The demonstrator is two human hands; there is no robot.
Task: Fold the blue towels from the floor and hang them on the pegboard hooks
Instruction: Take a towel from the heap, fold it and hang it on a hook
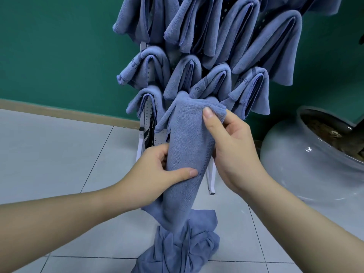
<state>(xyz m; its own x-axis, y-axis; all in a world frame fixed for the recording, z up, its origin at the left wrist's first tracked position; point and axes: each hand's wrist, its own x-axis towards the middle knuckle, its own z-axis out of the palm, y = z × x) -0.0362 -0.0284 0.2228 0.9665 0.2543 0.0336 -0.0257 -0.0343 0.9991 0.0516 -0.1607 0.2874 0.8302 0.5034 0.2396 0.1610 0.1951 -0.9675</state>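
A folded blue towel (189, 146) is held upright in front of the lowest part of the white pegboard (147, 115). My left hand (155, 174) grips its lower part, thumb across the front. My right hand (230, 152) pinches its upper right edge, thumb on top. The towel's upper end is at the level of the bottom row of hung towels. Several folded blue towels (216, 36) hang on hooks above. More blue towels (185, 245) lie crumpled on the floor below my hands.
A green wall stands behind the pegboard. A large round white planter (307, 158) sits on the floor at the right. The pegboard's white legs (211, 180) rest on the grey tiled floor (59, 154).
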